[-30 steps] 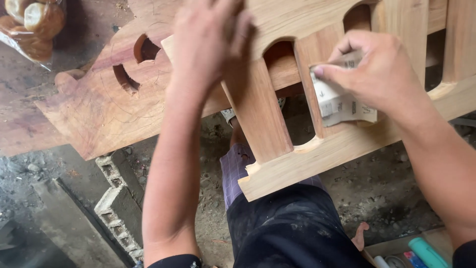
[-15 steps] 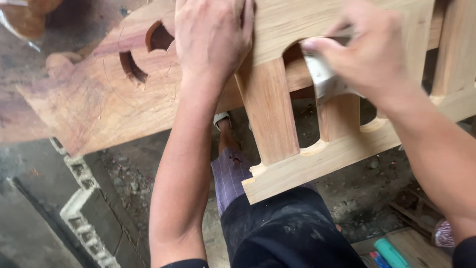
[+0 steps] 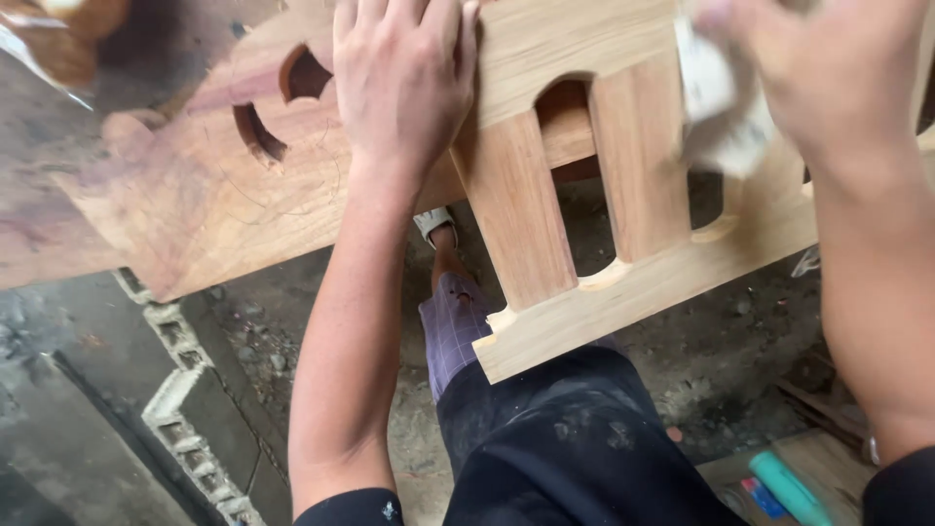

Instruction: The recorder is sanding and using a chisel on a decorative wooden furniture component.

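— Two hands are working one big carved wooden panel (image 3: 545,244), pale timber with arched slots, which is lying tilted across the person's lap and jutting out over the floor (image 3: 146,390).

— Is anything propping it up?

— I'm seeing no counter under it. The left hand (image 3: 404,88) is pressing flat, fingers spread, on the upper face, pinning the panel down. The right hand (image 3: 828,88) is blurring, but it is closing around a folded scrap of sandpaper (image 3: 721,112) and rubbing near the right-hand slat.

— How would you do that well?

— I'd be running along the grain, keeping even pressure, and easing off at the scalloped lower edge, so the curves are staying crisp. I'd be keeping the flat hand close to the sanding, since the free end could be rocking.

— Room to move?

— Plenty below and left: bare gritty floor, a line of concrete blocks (image 3: 185,429) well apart. At the lower right a teal tool handle (image 3: 789,487) is lying on a board, near the right elbow.
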